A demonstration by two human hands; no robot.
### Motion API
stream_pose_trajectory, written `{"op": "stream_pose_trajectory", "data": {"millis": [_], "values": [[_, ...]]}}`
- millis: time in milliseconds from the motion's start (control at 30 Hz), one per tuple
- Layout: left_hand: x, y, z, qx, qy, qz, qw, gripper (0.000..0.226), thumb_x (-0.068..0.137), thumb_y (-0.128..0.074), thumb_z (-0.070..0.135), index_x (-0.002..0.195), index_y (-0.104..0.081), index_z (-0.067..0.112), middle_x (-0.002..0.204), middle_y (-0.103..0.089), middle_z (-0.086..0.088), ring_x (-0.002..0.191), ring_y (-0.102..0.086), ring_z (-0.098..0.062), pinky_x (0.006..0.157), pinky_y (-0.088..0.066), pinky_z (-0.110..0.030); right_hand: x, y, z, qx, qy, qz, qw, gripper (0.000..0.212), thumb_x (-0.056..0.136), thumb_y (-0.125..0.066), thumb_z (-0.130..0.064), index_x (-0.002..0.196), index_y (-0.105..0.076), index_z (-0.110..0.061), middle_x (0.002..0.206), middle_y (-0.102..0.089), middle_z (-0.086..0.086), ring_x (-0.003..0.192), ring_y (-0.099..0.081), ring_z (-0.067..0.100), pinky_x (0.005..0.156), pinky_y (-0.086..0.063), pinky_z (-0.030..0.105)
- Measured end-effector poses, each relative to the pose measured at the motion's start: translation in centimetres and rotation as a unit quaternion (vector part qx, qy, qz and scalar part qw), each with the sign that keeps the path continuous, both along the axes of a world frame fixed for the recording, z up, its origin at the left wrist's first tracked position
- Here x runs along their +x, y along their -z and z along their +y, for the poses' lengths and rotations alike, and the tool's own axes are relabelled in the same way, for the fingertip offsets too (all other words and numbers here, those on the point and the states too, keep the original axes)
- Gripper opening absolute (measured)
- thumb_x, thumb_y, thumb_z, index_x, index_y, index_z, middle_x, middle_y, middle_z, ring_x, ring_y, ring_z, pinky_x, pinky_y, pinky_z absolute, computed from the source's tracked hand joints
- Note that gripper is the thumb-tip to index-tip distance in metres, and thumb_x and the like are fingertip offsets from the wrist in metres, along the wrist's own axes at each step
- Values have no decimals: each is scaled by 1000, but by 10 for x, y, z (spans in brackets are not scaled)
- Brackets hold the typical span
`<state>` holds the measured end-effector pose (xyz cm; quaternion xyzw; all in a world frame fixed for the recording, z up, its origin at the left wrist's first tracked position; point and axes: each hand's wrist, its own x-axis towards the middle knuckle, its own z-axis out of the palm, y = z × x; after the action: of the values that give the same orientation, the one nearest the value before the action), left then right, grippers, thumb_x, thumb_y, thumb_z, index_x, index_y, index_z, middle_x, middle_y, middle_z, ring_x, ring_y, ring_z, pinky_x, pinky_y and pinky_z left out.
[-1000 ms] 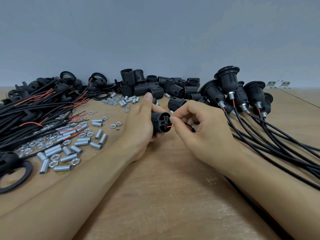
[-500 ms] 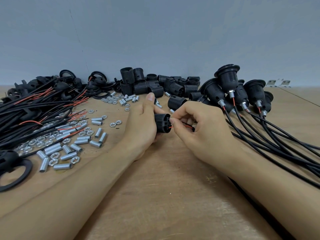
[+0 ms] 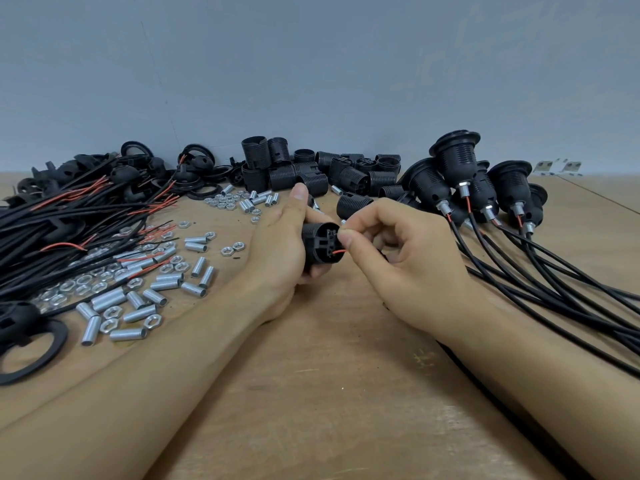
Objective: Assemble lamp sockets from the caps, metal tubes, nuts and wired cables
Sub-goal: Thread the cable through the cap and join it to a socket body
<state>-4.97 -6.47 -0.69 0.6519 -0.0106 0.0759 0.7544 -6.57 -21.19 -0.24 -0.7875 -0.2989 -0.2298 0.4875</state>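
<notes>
Left hand (image 3: 277, 247) wrapped around black socket body (image 3: 320, 244), right hand (image 3: 401, 261) pinching red wire (image 3: 338, 252) at its end face, forearms resting on table (image 3: 329, 393).

Bare surface (image 3: 311, 393) between and in front of your forearms, so you can pass there. Left is blocked by loose cables (image 3: 69, 230), metal tubes (image 3: 138, 299) and nuts. Right is blocked by finished sockets (image 3: 457, 168) and their cables. Far edge: pile of socket bodies (image 3: 311, 171).
</notes>
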Motion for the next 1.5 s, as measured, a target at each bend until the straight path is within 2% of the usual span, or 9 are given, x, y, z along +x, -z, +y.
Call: {"op": "stream_pose_trajectory", "data": {"millis": [133,300,600,700,933,1167,1267,1400,1500], "values": [[1,1,2,-18,18,0,1000,58,106,-35,44,73,-61,4,46,-50,-8,31,-38,-16,39,-20,-13,-3,0,3,12,-18,-12,1000,6,86,-65,-12,82,-69,-7,66,-63,7,55,-55,22,53,-48,40],[1,1,0,-13,13,-2,1000,62,106,-34,43,69,-63,4,45,-51,-8,30,-37,-16,39,-21,-13,-4,-1,2,-9,-22,-31,999,7,84,-65,-7,79,-69,-3,63,-63,9,54,-55,23,53,-47,38],[0,1,-1,-1,-7,-4,1000,61,106,-35,45,68,-63,6,44,-50,-7,30,-38,-17,38,-24,-13,-4,-2,2,-34,27,-71,997,7,84,-69,-4,77,-69,-5,65,-62,2,59,-54,15,56,-41,14],[0,1,-3,4,-17,-8,1000,60,106,-35,43,70,-61,2,41,-49,-5,29,-39,-15,37,-26,-13,-3,-2,1,-65,32,-86,994,9,84,-68,-3,76,-66,-5,67,-60,0,61,-51,11,58,-40,15],[-1,1,-6,26,-50,-7,998,72,107,-34,43,46,-64,20,40,-52,-2,32,-45,-10,33,-31,-16,0,-2,-2,-125,38,-101,986,9,85,-69,-2,76,-66,-3,70,-60,2,63,-50,13,58,-41,21],[1,2,-6,17,-69,0,997,70,107,-35,43,48,-62,17,39,-48,0,29,-41,-10,33,-29,-15,1,-3,-3,-109,15,-80,991,7,87,-65,0,84,-71,-3,74,-64,7,67,-56,18,64,-45,29],[0,2,-6,25,-64,-1,998,72,107,-33,45,46,-63,21,40,-50,-2,30,-41,-10,33,-29,-16,1,-3,-2,-103,21,-85,991,12,88,-66,1,98,-71,-5,77,-66,6,71,-58,20,68,-46,31],[-2,1,-7,50,-71,-3,996,72,107,-32,45,46,-63,24,40,-48,2,33,-43,-11,37,-33,-19,0,-2,2,-85,11,-82,993,21,88,-65,2,108,-65,-6,76,-64,2,72,-57,13,68,-46,17],[-3,0,-8,48,-71,-6,996,73,107,-31,44,44,-63,25,38,-48,3,31,-42,-10,35,-31,-17,2,-2,1,-82,10,-68,994,18,89,-64,2,105,-66,-6,78,-65,2,75,-58,12,71,-47,18]]}}
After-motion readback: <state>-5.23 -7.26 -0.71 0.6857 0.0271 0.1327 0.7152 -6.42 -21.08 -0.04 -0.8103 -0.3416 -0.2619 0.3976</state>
